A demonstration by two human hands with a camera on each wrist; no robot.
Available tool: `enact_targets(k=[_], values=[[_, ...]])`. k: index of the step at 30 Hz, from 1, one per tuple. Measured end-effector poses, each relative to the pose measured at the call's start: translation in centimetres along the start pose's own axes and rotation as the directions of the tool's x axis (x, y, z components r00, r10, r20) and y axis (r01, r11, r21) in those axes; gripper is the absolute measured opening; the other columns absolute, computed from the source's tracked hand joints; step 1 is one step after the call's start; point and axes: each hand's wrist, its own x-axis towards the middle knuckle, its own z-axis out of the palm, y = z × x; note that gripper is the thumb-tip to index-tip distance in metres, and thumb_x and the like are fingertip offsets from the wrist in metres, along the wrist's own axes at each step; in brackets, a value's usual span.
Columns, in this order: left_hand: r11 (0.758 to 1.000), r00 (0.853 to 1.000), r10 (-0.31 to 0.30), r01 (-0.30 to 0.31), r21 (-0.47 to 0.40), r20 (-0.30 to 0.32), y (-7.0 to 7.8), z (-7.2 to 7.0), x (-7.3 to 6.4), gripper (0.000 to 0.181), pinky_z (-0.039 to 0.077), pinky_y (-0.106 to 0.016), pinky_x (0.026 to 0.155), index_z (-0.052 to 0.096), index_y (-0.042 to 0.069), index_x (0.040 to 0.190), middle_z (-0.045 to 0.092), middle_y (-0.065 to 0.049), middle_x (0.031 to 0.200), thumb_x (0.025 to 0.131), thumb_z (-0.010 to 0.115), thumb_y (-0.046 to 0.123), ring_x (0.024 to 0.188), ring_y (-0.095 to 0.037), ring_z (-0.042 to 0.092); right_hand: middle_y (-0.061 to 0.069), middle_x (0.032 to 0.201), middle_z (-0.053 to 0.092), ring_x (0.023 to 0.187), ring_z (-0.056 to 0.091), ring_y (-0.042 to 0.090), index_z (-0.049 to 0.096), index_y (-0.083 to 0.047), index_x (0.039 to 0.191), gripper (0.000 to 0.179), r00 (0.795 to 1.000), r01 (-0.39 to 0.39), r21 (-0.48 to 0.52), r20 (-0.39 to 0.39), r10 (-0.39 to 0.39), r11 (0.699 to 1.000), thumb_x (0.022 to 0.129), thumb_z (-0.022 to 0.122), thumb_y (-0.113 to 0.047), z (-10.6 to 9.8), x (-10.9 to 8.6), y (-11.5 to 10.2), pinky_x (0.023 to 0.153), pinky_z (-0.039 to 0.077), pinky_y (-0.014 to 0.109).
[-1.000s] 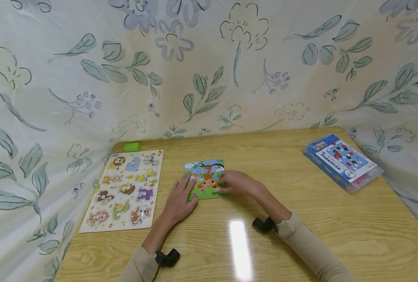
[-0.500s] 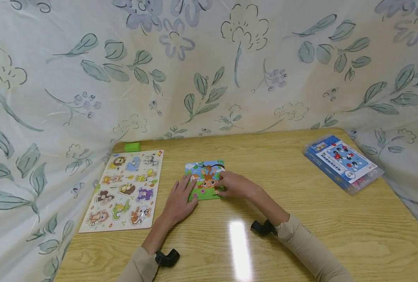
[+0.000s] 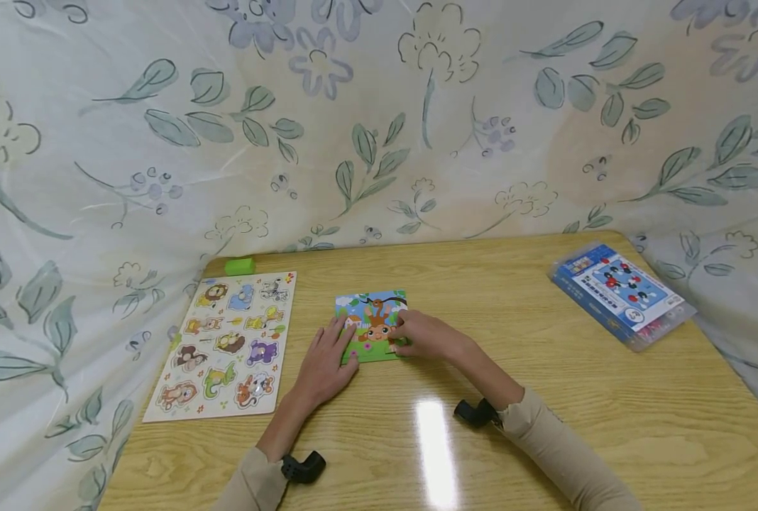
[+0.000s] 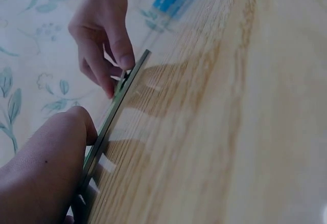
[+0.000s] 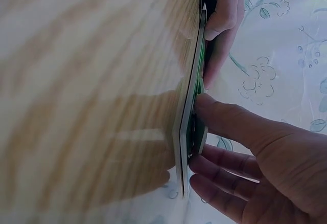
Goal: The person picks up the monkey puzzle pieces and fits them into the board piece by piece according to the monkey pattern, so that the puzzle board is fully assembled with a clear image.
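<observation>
A small square puzzle [image 3: 372, 351] with a monkey picture lies on the wooden table. My left hand [image 3: 326, 358] rests on its left side, fingers stretched over the picture and thumb at the lower edge. At the right side, my right hand [image 3: 426, 333] pinches a puzzle piece [image 5: 201, 132] between thumb and fingers. In the right wrist view that piece sits slightly raised and tilted over the board [image 5: 182, 147]. The left wrist view shows the board edge-on [image 4: 120, 93], with both hands along it. My right fingers partly cover the puzzle's lower right corner.
Left of the puzzle lies a white animal peg board [image 3: 226, 348] with several animal pieces. Behind it sits a green block [image 3: 240, 266]. A blue-and-white packaged set [image 3: 622, 294] lies at the back right. A floral curtain [image 3: 379, 128] hangs behind the table [image 3: 513, 284].
My right hand has shifted very slightly, its fingers drawing in at the puzzle's right side. The left hand and the puzzle stay almost where they were.
</observation>
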Motion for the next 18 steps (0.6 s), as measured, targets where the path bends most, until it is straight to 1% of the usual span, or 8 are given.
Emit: enact_targets(k=[10, 18], values=[[1.000, 1.000, 0.011, -0.011, 0.000, -0.014, 0.03, 0.16, 0.00, 0.057, 0.019, -0.050, 0.122, 0.041, 0.015, 0.149, 0.026, -0.008, 0.161, 0.095, 0.048, 0.031, 0.150, -0.028, 0.023, 0.007, 0.101, 0.062, 0.084, 0.052, 0.014, 0.073, -0.015, 0.113, 0.025, 1.000, -0.029, 0.005, 0.000, 0.029, 1.000, 0.090, 0.070, -0.024, -0.08, -0.23, -0.22, 0.066, 0.044, 0.021], [1.000, 1.000, 0.008, -0.008, -0.001, -0.013, 0.00, 0.22, -0.03, 0.056, 0.020, -0.051, 0.122, 0.042, 0.015, 0.149, 0.026, -0.008, 0.161, 0.096, 0.048, 0.032, 0.150, -0.029, 0.024, 0.006, 0.101, 0.060, 0.084, 0.052, 0.014, 0.073, -0.017, 0.111, 0.024, 0.999, -0.037, -0.017, 0.004, 0.037, 0.999, 0.088, 0.072, -0.025, -0.04, -0.34, -0.19, 0.066, 0.044, 0.022]])
